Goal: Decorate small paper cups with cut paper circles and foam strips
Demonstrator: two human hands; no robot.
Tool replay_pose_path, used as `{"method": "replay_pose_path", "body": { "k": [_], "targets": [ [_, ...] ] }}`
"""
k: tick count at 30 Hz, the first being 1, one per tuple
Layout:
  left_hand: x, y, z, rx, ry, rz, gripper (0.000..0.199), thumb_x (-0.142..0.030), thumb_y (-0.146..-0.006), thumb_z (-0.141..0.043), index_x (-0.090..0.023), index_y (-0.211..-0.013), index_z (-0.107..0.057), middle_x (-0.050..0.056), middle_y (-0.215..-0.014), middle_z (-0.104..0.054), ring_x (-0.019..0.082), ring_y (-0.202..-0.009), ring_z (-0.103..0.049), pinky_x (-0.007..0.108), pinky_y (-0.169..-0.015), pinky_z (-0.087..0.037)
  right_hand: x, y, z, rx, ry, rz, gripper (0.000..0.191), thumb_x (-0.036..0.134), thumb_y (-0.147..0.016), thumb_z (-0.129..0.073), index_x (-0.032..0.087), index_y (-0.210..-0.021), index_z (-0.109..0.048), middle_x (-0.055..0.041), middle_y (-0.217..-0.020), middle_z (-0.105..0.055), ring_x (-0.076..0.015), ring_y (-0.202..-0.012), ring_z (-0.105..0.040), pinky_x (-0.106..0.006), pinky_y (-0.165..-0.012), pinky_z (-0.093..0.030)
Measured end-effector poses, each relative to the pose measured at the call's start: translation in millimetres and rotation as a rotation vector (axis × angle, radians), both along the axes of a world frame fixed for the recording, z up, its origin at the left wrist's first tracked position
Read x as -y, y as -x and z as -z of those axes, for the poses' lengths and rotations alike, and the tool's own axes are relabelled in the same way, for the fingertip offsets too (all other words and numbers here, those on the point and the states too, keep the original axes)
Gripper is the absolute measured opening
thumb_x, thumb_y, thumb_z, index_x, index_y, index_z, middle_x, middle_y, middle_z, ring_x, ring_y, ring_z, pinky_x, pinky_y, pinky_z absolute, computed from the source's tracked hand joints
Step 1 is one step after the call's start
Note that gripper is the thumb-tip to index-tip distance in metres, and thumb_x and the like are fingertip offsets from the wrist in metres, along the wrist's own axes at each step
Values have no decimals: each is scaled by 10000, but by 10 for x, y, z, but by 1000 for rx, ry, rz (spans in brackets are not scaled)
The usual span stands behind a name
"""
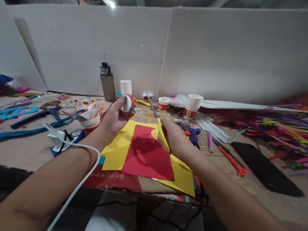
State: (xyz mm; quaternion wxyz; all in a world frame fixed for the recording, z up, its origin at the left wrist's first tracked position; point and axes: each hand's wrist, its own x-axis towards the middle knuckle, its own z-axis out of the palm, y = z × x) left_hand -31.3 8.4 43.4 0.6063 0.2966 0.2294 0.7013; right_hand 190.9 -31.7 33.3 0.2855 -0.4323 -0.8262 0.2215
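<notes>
My left hand [115, 119] is closed round a small red-and-white paper cup [128, 103], tilted so that its white end shows; bits of teal stick out beside it. In my right hand [172, 134] is a pair of scissors [161, 130] with yellow handles, its blades pointing up and away, apart from the cup. Below both hands lies a red sheet of paper [147, 161] with a curved piece gone from its top corner. It rests on yellow sheets [115, 155].
Stacked paper cups [193, 106], a single cup [163, 104] and a bottle [107, 83] stand at the back. To the right are a blue glue gun [194, 133], red-handled scissors [233, 161], a black phone [265, 168] and colourful pipe cleaners [298, 137]. A white cable [85, 177] crosses my left forearm.
</notes>
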Motion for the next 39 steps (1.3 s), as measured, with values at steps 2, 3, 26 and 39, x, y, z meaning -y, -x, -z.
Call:
{"method": "replay_pose_path", "body": {
  "k": [2,3,26,39],
  "targets": [
    [35,-61,8,14,7,7,84,-228,-807,-683,-175,-857,-641,19,-763,-712,122,-675,-649,220,-579,-510,-13,14,28,-51,-128,12,666,96,-802,-459,231,-1444,-347,-126,-1193,-596,-275,-1074,-545,-418,-910,-438],
    [49,-88,13,18,8,13,72,-218,-806,-683,-173,-837,-637,14,-743,-705,123,-672,-650,223,-576,-509,-14,21,40,-40,-196,26,708,79,-776,-466,230,-1455,-330,-130,-1227,-571,-273,-1108,-533,-433,-939,-432],
    [133,-255,159,-52,-5,117,132,-209,-753,-746,-168,-827,-645,-2,-765,-701,107,-654,-640,232,-622,-537,0,52,145,78,-271,139,416,186,-825,-527,158,-1239,-544,-113,-1005,-588,-196,-801,-528,-328,-751,-439],
    [136,-251,203,-34,-22,137,233,-236,-705,-796,-181,-879,-651,-9,-807,-721,110,-705,-650,239,-682,-538,-8,57,154,51,-322,131,410,159,-813,-560,135,-1223,-570,-110,-958,-619,-194,-794,-548,-336,-752,-453]
  ]
}}
